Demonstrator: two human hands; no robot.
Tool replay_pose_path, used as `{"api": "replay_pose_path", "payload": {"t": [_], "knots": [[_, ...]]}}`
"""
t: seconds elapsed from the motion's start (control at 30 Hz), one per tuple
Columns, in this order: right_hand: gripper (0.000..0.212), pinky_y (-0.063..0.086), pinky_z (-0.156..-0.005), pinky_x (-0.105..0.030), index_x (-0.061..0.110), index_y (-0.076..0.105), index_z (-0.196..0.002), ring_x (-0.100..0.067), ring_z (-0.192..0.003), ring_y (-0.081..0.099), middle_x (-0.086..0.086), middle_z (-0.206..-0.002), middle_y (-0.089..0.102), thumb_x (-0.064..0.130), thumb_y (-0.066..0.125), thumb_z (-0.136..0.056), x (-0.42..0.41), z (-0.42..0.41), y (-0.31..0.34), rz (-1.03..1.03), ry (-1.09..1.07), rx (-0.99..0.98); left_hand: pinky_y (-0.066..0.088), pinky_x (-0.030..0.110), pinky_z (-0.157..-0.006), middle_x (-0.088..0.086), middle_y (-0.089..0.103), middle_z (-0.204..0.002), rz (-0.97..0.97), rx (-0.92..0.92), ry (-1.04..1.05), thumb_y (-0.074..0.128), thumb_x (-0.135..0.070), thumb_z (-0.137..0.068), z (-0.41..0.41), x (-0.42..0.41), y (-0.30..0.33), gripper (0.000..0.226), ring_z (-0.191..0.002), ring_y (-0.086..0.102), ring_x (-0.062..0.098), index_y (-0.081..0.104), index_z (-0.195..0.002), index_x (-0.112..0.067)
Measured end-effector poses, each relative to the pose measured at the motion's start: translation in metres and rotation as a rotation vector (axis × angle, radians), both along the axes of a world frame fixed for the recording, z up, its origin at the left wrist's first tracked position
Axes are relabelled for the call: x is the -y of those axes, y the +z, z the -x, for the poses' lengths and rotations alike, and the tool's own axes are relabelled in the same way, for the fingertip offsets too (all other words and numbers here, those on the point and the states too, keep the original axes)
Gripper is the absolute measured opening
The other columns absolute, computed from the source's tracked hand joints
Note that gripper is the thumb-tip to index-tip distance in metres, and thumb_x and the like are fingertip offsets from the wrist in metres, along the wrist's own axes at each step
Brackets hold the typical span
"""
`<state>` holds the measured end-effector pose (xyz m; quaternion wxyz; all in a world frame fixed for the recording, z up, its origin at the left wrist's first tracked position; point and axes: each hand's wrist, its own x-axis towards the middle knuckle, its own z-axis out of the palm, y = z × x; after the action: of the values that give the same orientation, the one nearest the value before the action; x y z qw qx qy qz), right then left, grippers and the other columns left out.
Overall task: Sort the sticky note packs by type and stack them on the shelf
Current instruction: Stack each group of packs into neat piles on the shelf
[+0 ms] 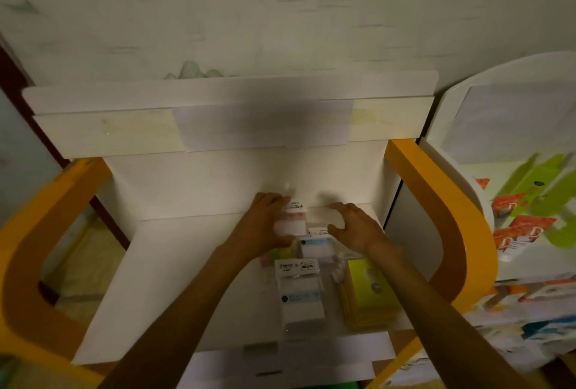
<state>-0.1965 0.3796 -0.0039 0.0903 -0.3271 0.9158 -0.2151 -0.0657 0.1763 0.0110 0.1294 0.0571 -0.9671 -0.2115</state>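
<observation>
Your white cellophane-wrapped sticky note pack with the pink band [291, 220] sits in your left hand [265, 226], raised just above the white shelf board [174, 279] near its back edge. The fingers curl round the pack's left side and top, the thumb underneath, so it is a proper grip. The picture is blurred there, so you cannot read the label.

Your right hand [353, 226] hangs just beside the pack on its right, fingers spread and bent like a claw, holding nothing. It is near the pack but not touching it.

The relation that matters: the pack's long axis runs roughly across the shelf, left to right, and it already lies within the left hand, so that hand is the one to place it.

Below both hands lie the other packs: a white pack with a pale blue band [314, 246] directly under the wrists, another white pack with a blue label [300, 295] nearer you, and a stack of yellow packs [367, 292] to its right. A pale pink and green pack [277, 254] peeks out under your left wrist.

Judging by colour, the held pack probably belongs with the white ones, not the yellow stack.
</observation>
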Motion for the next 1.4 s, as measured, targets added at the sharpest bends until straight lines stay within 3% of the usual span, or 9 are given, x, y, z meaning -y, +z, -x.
{"api": "replay_pose_path", "payload": {"t": [0.23,0.4,0.67,0.8,1.07,1.4], "knots": [[0.073,0.043,-0.099,-0.044,0.027,0.027,-0.146,-0.030,-0.126,0.043,-0.011,-0.142,0.039,0.056,0.055,-0.086,0.044,-0.012,-0.019,-0.337,0.069,-0.008,0.034,0.025,-0.105,0.004,0.039,-0.140,0.013,-0.048,0.038,0.080,-0.052,-0.065,-0.044,0.025,0.010,0.097,-0.129,0.033,0.015,0.037,-0.145,-0.016],[0.084,0.044,-0.097,-0.042,0.027,0.026,-0.146,-0.029,-0.122,0.048,-0.009,-0.139,0.041,0.068,0.055,-0.079,0.052,-0.024,-0.037,-0.451,0.058,0.018,0.033,0.020,-0.101,0.002,0.039,-0.141,0.047,-0.059,0.095,0.077,-0.056,-0.065,-0.065,0.035,0.005,0.098,-0.129,0.033,0.013,0.036,-0.145,-0.018],[0.074,0.046,-0.098,-0.041,0.022,0.034,-0.140,-0.030,-0.120,0.049,-0.010,-0.135,0.042,0.055,0.062,-0.080,0.059,-0.029,-0.032,-0.404,0.007,0.017,0.039,0.021,-0.098,0.001,0.037,-0.139,0.035,-0.058,0.134,0.079,-0.050,-0.066,-0.081,0.035,0.003,0.094,-0.126,0.038,0.014,0.036,-0.144,-0.019],[0.077,0.044,-0.097,-0.041,0.024,0.032,-0.140,-0.031,-0.121,0.046,-0.010,-0.137,0.040,0.059,0.063,-0.078,0.053,-0.027,-0.017,-0.342,-0.024,-0.021,0.035,0.017,-0.096,0.000,0.038,-0.139,0.041,-0.070,0.130,0.078,-0.049,-0.067,-0.084,0.033,0.004,0.093,-0.126,0.035,0.012,0.036,-0.144,-0.019],[0.079,0.047,-0.088,-0.041,0.030,0.029,-0.143,-0.031,-0.119,0.042,-0.006,-0.141,0.034,0.059,0.062,-0.077,0.024,-0.049,0.017,-0.126,-0.036,-0.142,0.041,0.024,-0.096,0.000,0.040,-0.137,0.024,-0.065,0.134,0.078,-0.050,-0.067,-0.091,0.027,0.002,0.092,-0.126,0.035,0.013,0.037,-0.143,-0.020],[0.080,0.043,-0.096,-0.043,0.038,0.028,-0.140,-0.029,-0.127,0.038,-0.002,-0.146,0.032,0.066,0.058,-0.072,0.019,-0.128,-0.009,-0.111,-0.016,-0.135,0.037,0.022,-0.097,0.000,0.043,-0.136,0.037,-0.126,0.129,0.080,-0.046,-0.067,-0.112,0.021,-0.002,0.090,-0.126,0.033,0.012,0.039,-0.142,-0.019]]}}
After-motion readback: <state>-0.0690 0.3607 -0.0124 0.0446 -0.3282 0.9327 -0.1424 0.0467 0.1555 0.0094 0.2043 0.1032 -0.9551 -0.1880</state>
